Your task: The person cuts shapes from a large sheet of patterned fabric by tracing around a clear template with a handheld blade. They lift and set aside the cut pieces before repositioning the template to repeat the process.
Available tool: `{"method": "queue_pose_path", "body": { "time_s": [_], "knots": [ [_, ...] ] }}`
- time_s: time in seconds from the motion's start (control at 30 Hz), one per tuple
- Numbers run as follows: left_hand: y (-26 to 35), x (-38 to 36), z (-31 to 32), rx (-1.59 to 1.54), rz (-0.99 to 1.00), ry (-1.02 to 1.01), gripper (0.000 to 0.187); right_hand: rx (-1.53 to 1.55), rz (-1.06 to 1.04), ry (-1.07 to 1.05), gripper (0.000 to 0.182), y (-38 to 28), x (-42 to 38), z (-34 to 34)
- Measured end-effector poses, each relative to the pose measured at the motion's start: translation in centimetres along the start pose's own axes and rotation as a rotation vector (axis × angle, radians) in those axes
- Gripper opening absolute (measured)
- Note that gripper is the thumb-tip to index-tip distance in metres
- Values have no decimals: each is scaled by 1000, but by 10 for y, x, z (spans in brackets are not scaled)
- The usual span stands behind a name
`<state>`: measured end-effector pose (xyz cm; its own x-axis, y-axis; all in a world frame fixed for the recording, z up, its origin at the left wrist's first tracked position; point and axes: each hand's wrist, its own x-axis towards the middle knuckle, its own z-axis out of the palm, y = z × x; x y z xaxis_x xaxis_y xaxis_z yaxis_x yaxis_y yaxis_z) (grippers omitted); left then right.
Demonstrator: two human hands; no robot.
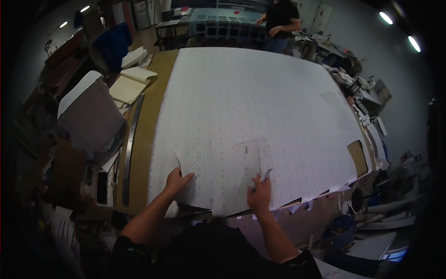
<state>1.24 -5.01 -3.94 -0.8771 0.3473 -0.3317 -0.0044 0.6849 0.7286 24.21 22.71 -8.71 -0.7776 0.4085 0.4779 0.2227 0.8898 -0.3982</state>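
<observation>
A large white patterned sheet is spread over the table before me, with faint floral figures and diagonal lines. My left hand is over its near left part, thumb and fingers closed around a thin, curved, greyish piece that sticks up past the fingertips. Farther right, my right hand rests low over the sheet, fingers curled round a small silvery tool; I cannot tell its exact kind. Just beyond that hand, a rectangular outline with a small brown mark shows on the sheet.
A long metal ruler lies along the brown left margin of the table. Behind it are an open pad of paper and a grey draped panel. Another person stands at the far end. Clutter lines the right side.
</observation>
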Motion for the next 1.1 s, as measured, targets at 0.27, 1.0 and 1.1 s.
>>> {"method": "queue_pose_path", "body": {
  "time_s": [0.27, 1.0, 1.1],
  "knots": [
    [31, -12, 7, 137, 291, 80, 62, 2, 17, -29, 41, -5, 0, 3],
    [-56, -6, 16, -24, 215, 14, 96, 72, -5, -45, 41, -6, 0, -1],
    [-76, 7, 28, -171, 254, -18, 93, 101, -119, 13, 36, -15, -1, -4]
  ]
}}
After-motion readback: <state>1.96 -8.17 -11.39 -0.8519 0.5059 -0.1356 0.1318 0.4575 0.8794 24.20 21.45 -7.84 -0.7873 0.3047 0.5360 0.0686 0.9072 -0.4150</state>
